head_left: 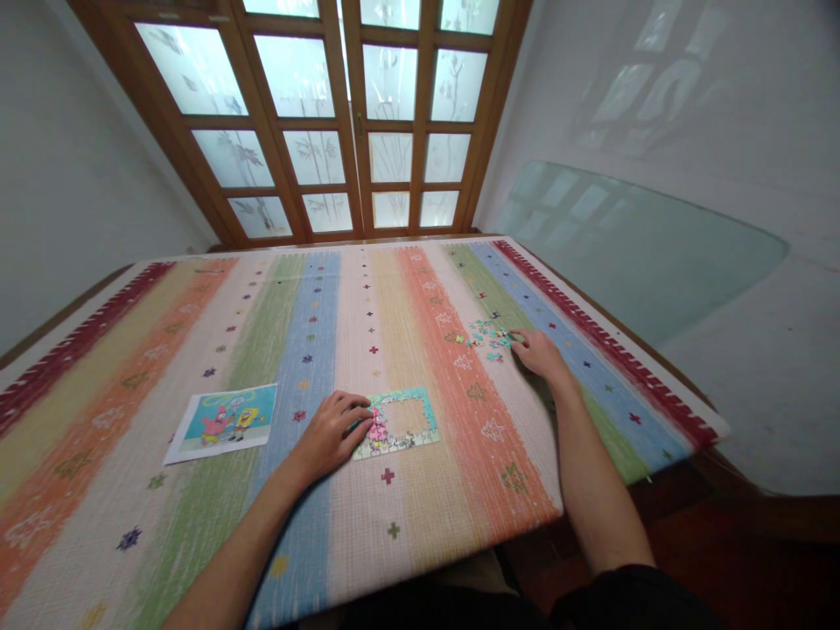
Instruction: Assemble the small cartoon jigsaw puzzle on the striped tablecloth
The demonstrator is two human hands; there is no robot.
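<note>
A striped cloth covers the surface [197, 525] before a wooden glazed door. The left hand [332, 433] lies flat, fingers spread, pressing the half-built puzzle [398, 423]. The right hand [538, 352] stretches forward, fingertips touching the loose pieces [489, 334], gripping nothing.

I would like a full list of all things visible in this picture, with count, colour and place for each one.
partly built puzzle: one, blue-green frame with an empty middle, centre of the table
loose puzzle pieces: a small pile, mixed colours, right side of the table
reference picture: one, blue cartoon print, left of the puzzle
tablecloth: one, striped in many colours, covering the table
glass-paned doors: brown wooden frames, behind the table
left hand: resting on the puzzle's left edge
right hand: fingertips at the loose pieces
</note>
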